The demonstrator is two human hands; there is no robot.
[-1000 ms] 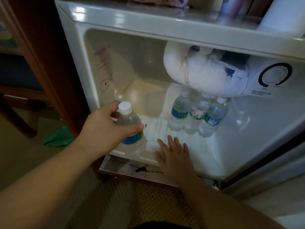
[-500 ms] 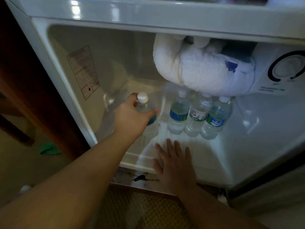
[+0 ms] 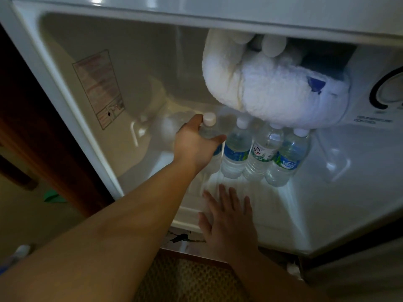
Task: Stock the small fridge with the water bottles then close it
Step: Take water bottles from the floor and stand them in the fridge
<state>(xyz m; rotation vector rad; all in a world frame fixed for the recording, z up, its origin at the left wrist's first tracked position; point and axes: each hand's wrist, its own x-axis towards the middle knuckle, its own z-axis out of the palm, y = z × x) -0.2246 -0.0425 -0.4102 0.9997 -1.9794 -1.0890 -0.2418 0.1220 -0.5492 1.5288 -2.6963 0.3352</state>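
Head view: clear water bottle [image 3: 209,136], white cap, blue label, upright inside open fridge [image 3: 72,110], touching three similar bottles [image 3: 261,153]. Left hand [image 3: 194,147] fingers wrapped around it. Right hand [image 3: 229,223] flat, fingers spread, on fridge floor.

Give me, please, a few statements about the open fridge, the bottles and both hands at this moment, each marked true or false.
1. The left hand grips a white-capped water bottle inside the small fridge. True.
2. The right hand holds a bottle too. False: it lies flat, fingers straight, on the fridge floor.
3. Three bottles stand right of the held one. True.
4. The fridge is shut. False: its inside is in full view.
5. A frost mass hangs above the bottles. True.
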